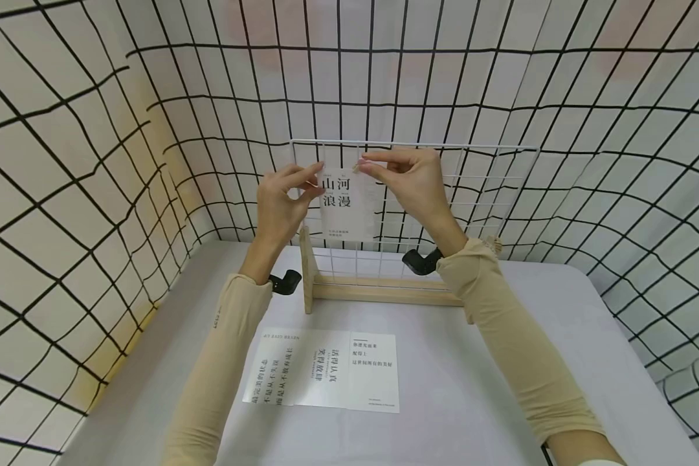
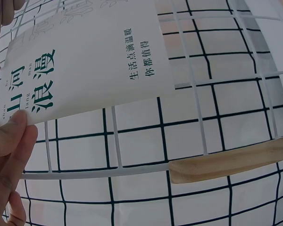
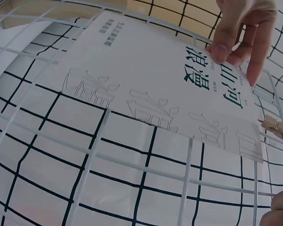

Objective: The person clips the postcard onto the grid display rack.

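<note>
A white card (image 1: pixel 349 220) printed with dark Chinese characters is held upright against a white wire grid panel (image 1: pixel 483 147). My left hand (image 1: pixel 281 200) pinches the card's left edge between thumb and fingers, as the left wrist view also shows close up. Near the card's top right corner, my right hand (image 1: pixel 415 181) pinches a small wooden clothespin (image 3: pixel 275 127). In the right wrist view the clothespin's tip is right at the card's top edge, and only parts of that hand's fingers show there.
The panel stands in a wooden base (image 1: pixel 384 294) on a white-covered table (image 1: pixel 443 382). Several printed cards (image 1: pixel 375 388) lie in a row in front of it. Black-and-white grid cloth (image 1: pixel 221 71) surrounds the table at the back and sides.
</note>
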Motion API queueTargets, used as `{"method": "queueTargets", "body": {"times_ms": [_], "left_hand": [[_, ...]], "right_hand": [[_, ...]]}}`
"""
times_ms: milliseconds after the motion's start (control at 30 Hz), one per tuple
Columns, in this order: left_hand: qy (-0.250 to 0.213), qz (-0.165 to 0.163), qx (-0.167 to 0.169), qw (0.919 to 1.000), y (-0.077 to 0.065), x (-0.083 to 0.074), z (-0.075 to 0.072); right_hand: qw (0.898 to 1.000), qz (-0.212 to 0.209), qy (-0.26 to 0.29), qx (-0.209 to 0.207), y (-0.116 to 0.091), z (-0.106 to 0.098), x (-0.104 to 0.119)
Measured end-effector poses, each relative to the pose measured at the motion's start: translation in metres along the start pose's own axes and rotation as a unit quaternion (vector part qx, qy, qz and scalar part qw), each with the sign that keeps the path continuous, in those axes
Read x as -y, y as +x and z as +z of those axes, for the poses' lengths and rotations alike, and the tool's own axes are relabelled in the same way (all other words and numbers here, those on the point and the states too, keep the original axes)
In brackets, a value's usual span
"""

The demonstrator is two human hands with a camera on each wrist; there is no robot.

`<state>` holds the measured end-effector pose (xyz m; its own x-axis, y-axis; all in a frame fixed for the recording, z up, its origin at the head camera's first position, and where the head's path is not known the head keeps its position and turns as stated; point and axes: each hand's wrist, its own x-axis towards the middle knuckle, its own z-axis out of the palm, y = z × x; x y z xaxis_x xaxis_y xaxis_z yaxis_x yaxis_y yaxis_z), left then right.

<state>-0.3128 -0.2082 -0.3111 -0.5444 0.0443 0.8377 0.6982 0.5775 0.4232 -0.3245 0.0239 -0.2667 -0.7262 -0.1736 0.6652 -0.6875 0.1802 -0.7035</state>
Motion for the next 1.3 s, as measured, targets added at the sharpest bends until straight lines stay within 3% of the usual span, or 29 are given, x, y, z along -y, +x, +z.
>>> {"method": "queueTargets", "body": {"times_ms": [367, 667, 933, 1300], "left_hand": [[0.012, 0.035, -0.008, 0.9993, 0.000, 0.001, 0.003], [0.030, 0.044, -0.005, 0.9986, 0.000, -0.001, 0.002], [0.056, 0.074, -0.006, 0.9956, 0.002, -0.002, 0.002], [0.060, 0.066, -0.001, 0.9960, 0.000, -0.002, 0.003]], "right_hand": [[0.999, -0.002, -0.011, -0.043, -0.001, -0.006, -0.001], [0.997, 0.041, -0.011, -0.062, -0.002, 0.000, -0.003], [0.996, 0.056, -0.007, -0.073, -0.002, 0.006, -0.005], [0.994, 0.082, 0.007, -0.071, -0.003, 0.011, -0.004]]}}
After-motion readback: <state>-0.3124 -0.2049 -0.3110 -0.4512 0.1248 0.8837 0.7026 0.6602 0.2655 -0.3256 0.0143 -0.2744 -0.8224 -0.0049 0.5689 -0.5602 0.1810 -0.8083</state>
